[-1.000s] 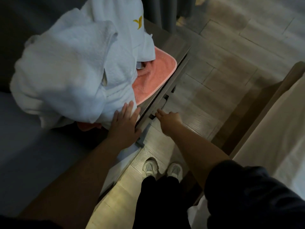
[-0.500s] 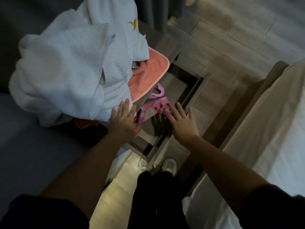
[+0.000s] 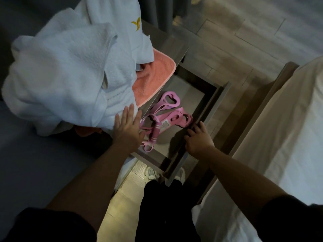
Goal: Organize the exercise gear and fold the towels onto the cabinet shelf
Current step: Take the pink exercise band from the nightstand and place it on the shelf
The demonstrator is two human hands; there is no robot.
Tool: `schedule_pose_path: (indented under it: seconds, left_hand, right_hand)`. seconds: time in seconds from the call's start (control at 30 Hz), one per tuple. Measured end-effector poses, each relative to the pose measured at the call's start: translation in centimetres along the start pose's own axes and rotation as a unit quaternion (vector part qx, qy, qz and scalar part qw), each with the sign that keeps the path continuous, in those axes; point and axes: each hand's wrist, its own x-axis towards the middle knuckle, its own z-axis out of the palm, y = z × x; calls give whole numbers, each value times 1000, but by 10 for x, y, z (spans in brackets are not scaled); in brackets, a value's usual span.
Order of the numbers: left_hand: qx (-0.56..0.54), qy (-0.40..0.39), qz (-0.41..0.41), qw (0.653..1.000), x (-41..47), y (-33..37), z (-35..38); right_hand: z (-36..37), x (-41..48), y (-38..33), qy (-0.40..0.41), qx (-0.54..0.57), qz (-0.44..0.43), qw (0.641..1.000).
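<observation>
A: Bands?
B: Pink bands (image 3: 166, 112) are seen tangled in the open drawer (image 3: 218, 96), nr its front.
A: L hand?
B: L hand (image 3: 128, 128) is laid flat, fingers straight, against the white towels (image 3: 70, 75); nothing is gripped.
A: R hand?
B: R hand (image 3: 198, 139): fingers are curled over the drawer's front edge, which is gripped.
A: Towels?
B: Heaped unfolded on the cabinet (image 3: 167, 46) top, over a salmon towel (image 3: 152, 81).
</observation>
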Motion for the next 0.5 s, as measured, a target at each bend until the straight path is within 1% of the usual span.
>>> schedule_pose_path:
  seconds: [0.17, 0.33, 0.5]
  left_hand:
    - [2, -5, -2, 1000, -1, 1, -1]
    - [-21, 10, -1, 1000, -3, 4, -7]
    - [-42, 19, -9, 999, -4, 8, -12]
  right_hand:
    - [3, -4, 2, 4, 4, 8, 1000]
    - [6, -7, 4, -17, 5, 20, 1000]
    - [12, -14, 9, -17, 13, 22, 1000]
